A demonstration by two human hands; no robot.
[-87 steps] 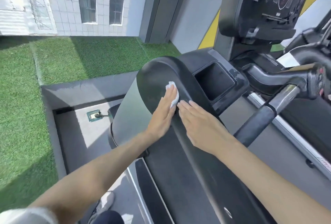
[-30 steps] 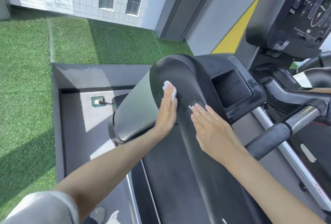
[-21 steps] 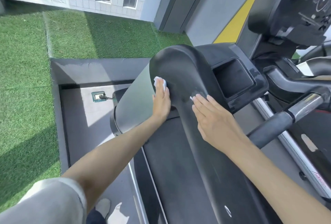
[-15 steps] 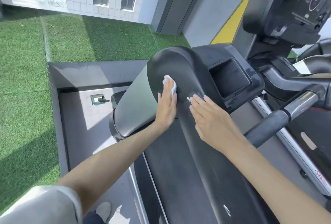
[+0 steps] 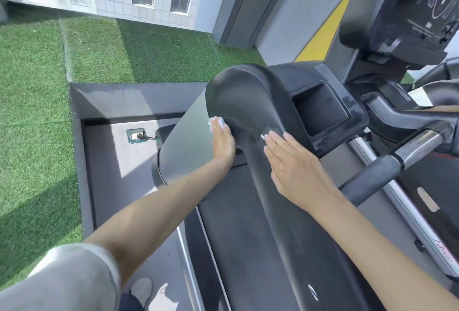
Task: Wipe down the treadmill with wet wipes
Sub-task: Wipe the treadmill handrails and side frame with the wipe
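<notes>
The treadmill's black curved side arm [image 5: 248, 97] runs from the lower right up to a rounded top at centre. My left hand [image 5: 223, 142] lies flat against the arm's left face, fingers straight, pressing a white wet wipe [image 5: 216, 122] whose edge shows beyond the fingertips. My right hand [image 5: 293, 164] rests flat on the arm's right side with straight fingers, holding nothing. Most of the wipe is hidden under my left palm.
A recessed cup tray [image 5: 320, 109] sits right of the arm, the console [image 5: 417, 10] above it. A black-and-chrome handlebar [image 5: 387, 164] crosses at right. The grey motor cover [image 5: 183, 146] and a floor socket [image 5: 135, 135] lie left, beside green turf [image 5: 32, 102].
My left hand with the wipe has slid back and forth over the arm's upper left face, now lower and further left than half a second ago. My right hand has stayed in place.
</notes>
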